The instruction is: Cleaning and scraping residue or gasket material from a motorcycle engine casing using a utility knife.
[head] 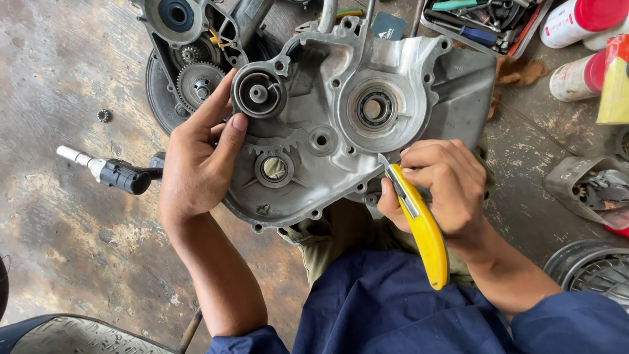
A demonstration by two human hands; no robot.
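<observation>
A grey cast-metal engine case half (400, 111) rests on my knees, its inner side up, with a bearing seat (375, 108) and a round boss (259, 94). My left hand (200, 157) grips the case's left edge, thumb and fingers beside that boss. My right hand (440, 187) holds a yellow utility knife (422, 229). Its short blade touches the lower rim of the case.
A second engine part with gears (196, 78) lies behind on the stained concrete floor. A black and white tool (114, 172) lies at left, a small gear (103, 116) beyond it. Spray cans (580, 19), a tool tray (485, 23) and a rag (517, 69) sit top right.
</observation>
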